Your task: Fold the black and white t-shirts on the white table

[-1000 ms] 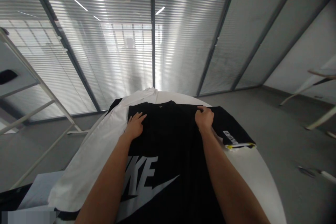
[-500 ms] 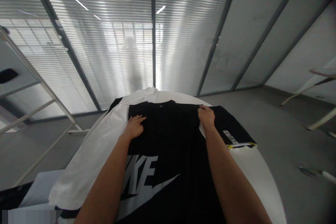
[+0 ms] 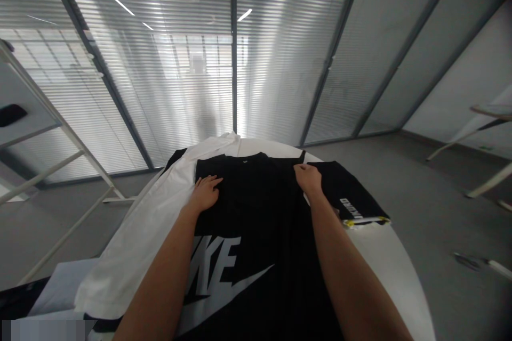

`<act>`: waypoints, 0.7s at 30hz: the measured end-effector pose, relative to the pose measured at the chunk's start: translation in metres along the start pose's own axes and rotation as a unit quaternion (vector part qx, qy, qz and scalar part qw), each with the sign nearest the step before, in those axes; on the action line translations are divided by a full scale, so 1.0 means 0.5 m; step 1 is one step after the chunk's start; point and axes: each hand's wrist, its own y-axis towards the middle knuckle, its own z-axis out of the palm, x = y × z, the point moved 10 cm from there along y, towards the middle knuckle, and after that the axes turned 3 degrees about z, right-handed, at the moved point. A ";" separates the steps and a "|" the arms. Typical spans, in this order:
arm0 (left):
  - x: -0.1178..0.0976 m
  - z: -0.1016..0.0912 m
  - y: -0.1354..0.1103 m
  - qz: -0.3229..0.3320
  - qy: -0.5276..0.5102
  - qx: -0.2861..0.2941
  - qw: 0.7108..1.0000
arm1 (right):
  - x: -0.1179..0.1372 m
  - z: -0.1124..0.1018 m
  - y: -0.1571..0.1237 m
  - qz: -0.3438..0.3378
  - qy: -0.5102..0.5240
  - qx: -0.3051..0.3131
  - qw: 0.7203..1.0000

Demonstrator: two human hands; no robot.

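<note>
A black T-shirt [image 3: 256,208] with a large white logo lies spread on a round white table [image 3: 384,261]. My left hand [image 3: 206,192] rests flat on its left shoulder area, fingers stretched out. My right hand [image 3: 309,178] is closed in a pinch on the shirt's right shoulder fabric near the collar. The right sleeve [image 3: 350,197], with white lettering and a yellow-trimmed hem, lies beyond that hand. A white garment [image 3: 140,240] lies under and to the left of the black shirt.
Glass walls with blinds [image 3: 200,64] stand behind the table. A white metal frame [image 3: 60,133] leans at the left. Grey floor [image 3: 432,181] stretches to the right, with table legs [image 3: 488,176] at the far right edge.
My right hand has slid left along the shoulder toward the collar, drawing the fabric with it. My left hand has stayed in place.
</note>
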 end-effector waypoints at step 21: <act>0.001 -0.004 0.000 -0.002 -0.009 -0.005 1.000 | -0.039 0.058 0.014 0.042 0.104 0.098 0.989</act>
